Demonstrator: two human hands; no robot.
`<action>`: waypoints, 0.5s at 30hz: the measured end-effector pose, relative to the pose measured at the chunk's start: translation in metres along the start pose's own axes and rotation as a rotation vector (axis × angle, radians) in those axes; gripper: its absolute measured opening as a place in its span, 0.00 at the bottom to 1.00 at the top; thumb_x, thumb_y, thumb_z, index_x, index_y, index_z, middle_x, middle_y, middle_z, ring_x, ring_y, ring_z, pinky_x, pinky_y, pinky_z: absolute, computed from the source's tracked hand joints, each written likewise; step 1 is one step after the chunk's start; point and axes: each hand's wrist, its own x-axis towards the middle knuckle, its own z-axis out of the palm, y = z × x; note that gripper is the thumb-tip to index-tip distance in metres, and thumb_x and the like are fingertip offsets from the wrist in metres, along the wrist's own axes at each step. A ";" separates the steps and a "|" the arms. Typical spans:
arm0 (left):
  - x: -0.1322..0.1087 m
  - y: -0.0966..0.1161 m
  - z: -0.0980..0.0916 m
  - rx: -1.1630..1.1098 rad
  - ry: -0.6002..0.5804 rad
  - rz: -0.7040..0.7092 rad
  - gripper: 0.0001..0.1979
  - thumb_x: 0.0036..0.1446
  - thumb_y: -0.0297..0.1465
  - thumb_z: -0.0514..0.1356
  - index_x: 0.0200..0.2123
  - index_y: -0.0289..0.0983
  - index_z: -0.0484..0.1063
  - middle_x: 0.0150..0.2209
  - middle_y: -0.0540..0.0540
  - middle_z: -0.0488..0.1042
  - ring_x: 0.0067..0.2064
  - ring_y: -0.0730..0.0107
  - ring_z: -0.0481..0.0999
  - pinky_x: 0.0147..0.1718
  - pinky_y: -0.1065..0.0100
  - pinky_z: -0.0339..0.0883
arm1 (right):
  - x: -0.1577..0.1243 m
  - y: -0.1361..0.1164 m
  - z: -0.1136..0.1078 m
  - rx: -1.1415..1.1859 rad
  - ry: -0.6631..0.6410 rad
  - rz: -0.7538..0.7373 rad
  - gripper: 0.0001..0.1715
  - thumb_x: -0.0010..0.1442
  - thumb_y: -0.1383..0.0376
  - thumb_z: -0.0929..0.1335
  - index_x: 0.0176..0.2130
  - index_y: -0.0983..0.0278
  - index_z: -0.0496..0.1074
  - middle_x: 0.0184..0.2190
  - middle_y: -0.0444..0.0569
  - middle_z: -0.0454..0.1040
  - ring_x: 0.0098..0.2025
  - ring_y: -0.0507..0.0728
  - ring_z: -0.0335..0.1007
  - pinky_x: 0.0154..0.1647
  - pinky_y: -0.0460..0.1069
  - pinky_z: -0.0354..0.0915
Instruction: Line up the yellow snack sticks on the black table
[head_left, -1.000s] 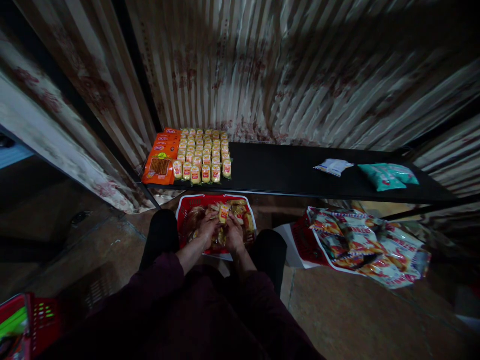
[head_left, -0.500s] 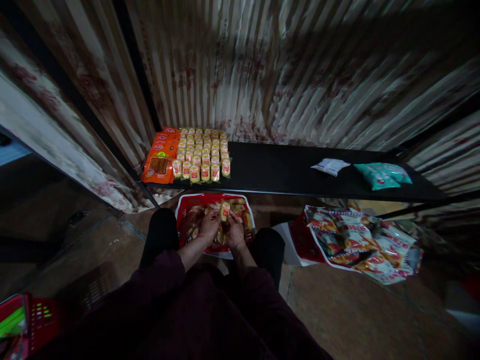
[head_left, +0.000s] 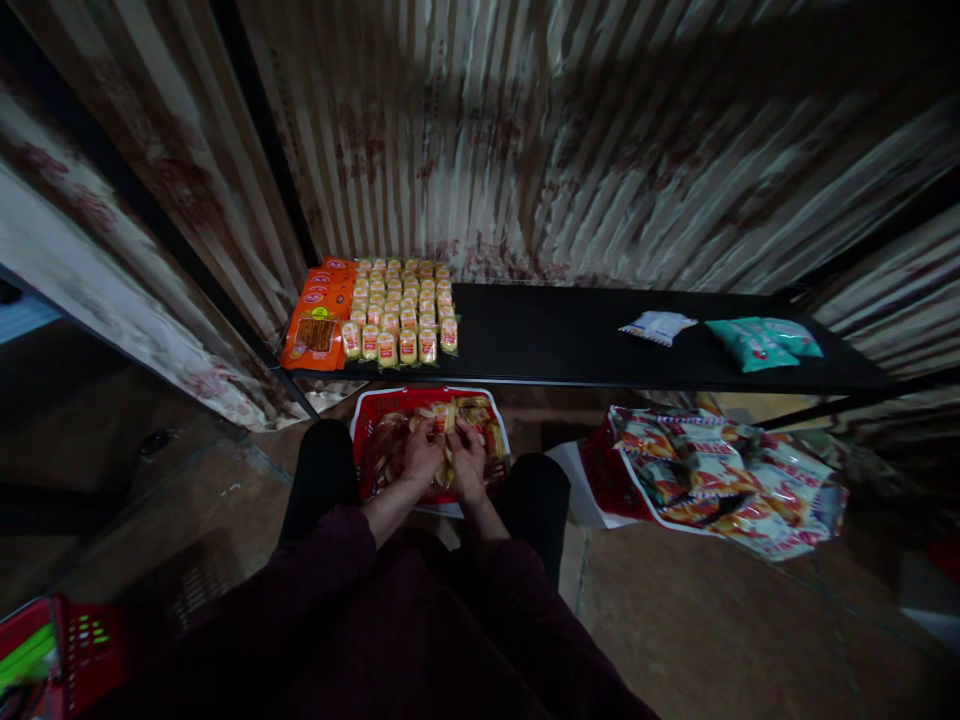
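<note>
Between my knees stands a red basket [head_left: 361, 440] with a white rim, filled with small wrapped snack cakes. Over it, my left hand [head_left: 424, 452] and my right hand [head_left: 466, 458] are closed together on one yellow wrapped snack cake [head_left: 445, 415], one hand at each side of it. The cake's wrapper shows red print, and fingers cover part of it. Above, on the black shelf [head_left: 532, 335], several matching snack cakes [head_left: 397, 315] stand in tight rows. Orange snack packets [head_left: 315, 325] lie overlapping along their left side.
Farther right on the shelf lie a white packet [head_left: 658, 327] and teal packets [head_left: 754, 342]. A second red basket [head_left: 600, 475], heaped with large snack bags [head_left: 720, 470], stands on the floor at right. Another red basket [head_left: 90, 640] is at lower left. A pleated curtain [head_left: 525, 150] hangs behind.
The snack cake in my hands has been turned from upright to a different angle, and my hands have drawn closer together around it. The view has shifted slightly.
</note>
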 end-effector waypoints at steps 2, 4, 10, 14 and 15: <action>0.001 -0.003 0.000 0.015 0.009 0.006 0.13 0.46 0.18 0.64 0.34 0.40 0.75 0.37 0.46 0.77 0.44 0.65 0.75 0.52 0.67 0.62 | -0.003 -0.005 0.000 -0.027 -0.008 -0.038 0.23 0.47 0.55 0.71 0.42 0.63 0.76 0.43 0.51 0.79 0.48 0.59 0.72 0.55 0.56 0.65; 0.003 -0.006 0.000 0.041 0.011 0.004 0.12 0.48 0.20 0.64 0.36 0.39 0.75 0.38 0.46 0.77 0.43 0.66 0.75 0.50 0.68 0.63 | -0.006 -0.009 0.000 -0.038 -0.019 -0.057 0.21 0.49 0.55 0.70 0.41 0.63 0.77 0.44 0.51 0.79 0.48 0.59 0.72 0.57 0.56 0.63; 0.003 -0.008 -0.001 0.027 0.020 -0.040 0.13 0.49 0.21 0.63 0.39 0.38 0.75 0.40 0.46 0.77 0.41 0.68 0.75 0.45 0.70 0.65 | -0.012 -0.011 0.001 -0.016 -0.046 -0.056 0.20 0.51 0.57 0.68 0.42 0.63 0.78 0.44 0.51 0.79 0.49 0.59 0.72 0.59 0.57 0.62; -0.001 -0.001 -0.001 -0.054 0.015 -0.095 0.12 0.50 0.21 0.62 0.39 0.37 0.75 0.39 0.46 0.78 0.38 0.69 0.76 0.43 0.70 0.66 | -0.012 -0.010 0.000 -0.009 -0.047 -0.014 0.22 0.49 0.57 0.69 0.43 0.63 0.79 0.43 0.50 0.79 0.49 0.60 0.73 0.58 0.58 0.63; -0.001 0.001 -0.001 -0.069 0.014 -0.110 0.12 0.50 0.21 0.62 0.39 0.37 0.75 0.39 0.46 0.78 0.37 0.70 0.76 0.41 0.71 0.66 | -0.012 -0.010 0.000 -0.023 -0.051 -0.019 0.21 0.49 0.57 0.68 0.42 0.63 0.79 0.43 0.50 0.80 0.49 0.60 0.73 0.58 0.58 0.63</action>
